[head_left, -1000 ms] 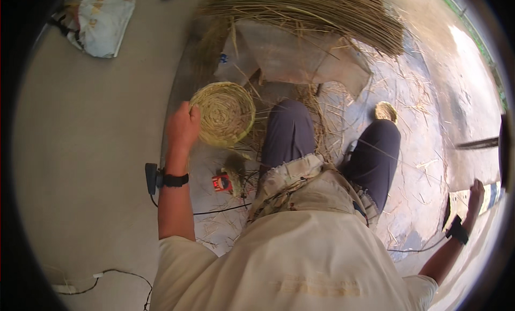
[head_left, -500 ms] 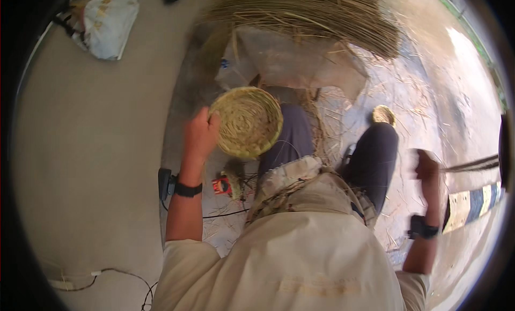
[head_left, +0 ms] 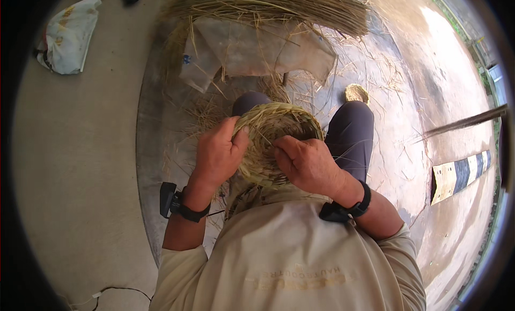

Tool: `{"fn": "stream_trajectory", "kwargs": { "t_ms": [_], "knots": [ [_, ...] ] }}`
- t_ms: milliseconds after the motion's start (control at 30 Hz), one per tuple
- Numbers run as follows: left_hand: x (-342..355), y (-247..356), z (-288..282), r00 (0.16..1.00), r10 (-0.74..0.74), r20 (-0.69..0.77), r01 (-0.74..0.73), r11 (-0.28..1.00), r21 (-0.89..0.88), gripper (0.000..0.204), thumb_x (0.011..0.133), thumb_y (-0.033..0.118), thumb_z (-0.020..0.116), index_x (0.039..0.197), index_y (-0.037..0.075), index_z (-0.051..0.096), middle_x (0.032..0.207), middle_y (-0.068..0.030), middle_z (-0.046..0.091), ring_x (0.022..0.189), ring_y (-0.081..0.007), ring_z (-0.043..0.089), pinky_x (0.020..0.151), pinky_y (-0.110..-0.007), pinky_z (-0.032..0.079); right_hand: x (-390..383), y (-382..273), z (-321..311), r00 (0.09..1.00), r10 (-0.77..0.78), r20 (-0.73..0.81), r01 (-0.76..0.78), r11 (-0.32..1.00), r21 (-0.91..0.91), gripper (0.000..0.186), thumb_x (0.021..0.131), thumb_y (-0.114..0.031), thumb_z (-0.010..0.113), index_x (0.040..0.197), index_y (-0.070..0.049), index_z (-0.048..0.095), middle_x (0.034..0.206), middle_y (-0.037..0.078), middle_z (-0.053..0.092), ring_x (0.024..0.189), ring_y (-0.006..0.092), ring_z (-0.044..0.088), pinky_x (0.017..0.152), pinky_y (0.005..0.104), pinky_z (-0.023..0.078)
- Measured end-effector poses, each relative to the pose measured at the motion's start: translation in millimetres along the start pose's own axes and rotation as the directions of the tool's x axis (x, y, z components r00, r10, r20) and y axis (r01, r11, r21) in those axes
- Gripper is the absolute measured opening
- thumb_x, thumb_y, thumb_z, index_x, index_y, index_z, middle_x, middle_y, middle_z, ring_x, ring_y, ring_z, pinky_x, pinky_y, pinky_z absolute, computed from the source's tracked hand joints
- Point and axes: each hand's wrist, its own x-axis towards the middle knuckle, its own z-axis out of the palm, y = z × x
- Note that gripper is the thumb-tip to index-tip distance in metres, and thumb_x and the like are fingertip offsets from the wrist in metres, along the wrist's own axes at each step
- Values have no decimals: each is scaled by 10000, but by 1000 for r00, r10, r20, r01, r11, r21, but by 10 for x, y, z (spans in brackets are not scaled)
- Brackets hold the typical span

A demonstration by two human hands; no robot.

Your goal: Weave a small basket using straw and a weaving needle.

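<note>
A round woven straw basket (head_left: 260, 163), yellow-green, is tilted in front of my lap with its hollow facing up toward me. At its left rim my left hand (head_left: 220, 150) is closed, the thumb over the edge and the other fingers mostly hidden behind the wall. Over the right part of the opening, my right hand (head_left: 308, 163) has its fingers curled and pinched together. Whatever lies between those fingertips is hidden, though thin pale strands show near the hand. My knees (head_left: 351, 131) stand on either side, the left one partly behind the basket.
A big bundle of long straw (head_left: 279, 9) lies ahead on a crumpled plastic sheet (head_left: 257, 48). Beyond my right knee sits a small woven basket (head_left: 356, 93). A white bag (head_left: 68, 37) lies far left, a striped board (head_left: 461, 177) and a pole (head_left: 466, 123) right.
My right hand has come in from the far right to the basket. The basket has shifted right and closer to my lap, still in my left hand, and tilts differently.
</note>
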Motion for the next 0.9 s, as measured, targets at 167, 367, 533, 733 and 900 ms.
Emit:
{"fn": "stream_trajectory", "kwargs": {
  "t_ms": [167,367,533,733,900],
  "knots": [
    [14,48,-3,1000,-14,21,13,999,35,222,976,167,684,1124,2,677,848,-228,710,766,-431,712,650,-480,557,-15,4,59,999,45,2,-45,997,-67,146,930,-150,678,1010,-41,620,693,159,651,608,381,681,534,492,531],
    [-47,134,128,998,59,-9,-59,996,68,241,976,185,692,1140,9,673,886,-226,724,783,-427,721,658,-494,565,106,37,182,988,119,-93,-109,988,106,125,945,-134,669,967,-16,632,727,190,659,666,424,676,607,490,553],
    [-68,153,110,999,29,38,-31,998,55,250,967,118,689,1180,-13,677,942,-232,735,839,-419,739,687,-454,577,190,5,35,974,216,71,-227,921,317,149,931,-139,663,884,-3,626,785,213,664,751,471,664,701,522,551],
    [51,92,59,960,280,-23,-269,938,220,320,924,172,745,1204,34,673,933,-161,750,752,-369,737,633,-448,599,106,9,-70,992,85,88,-104,966,239,95,909,-111,660,898,-16,653,797,198,669,776,436,680,715,500,546],
    [77,132,-31,941,309,139,-336,902,270,342,875,121,762,1192,23,682,937,-153,740,773,-337,742,630,-419,599,86,-178,-332,970,186,155,-175,981,-84,106,923,-150,670,900,-47,670,816,183,682,765,419,685,710,496,547]
  ]
}}
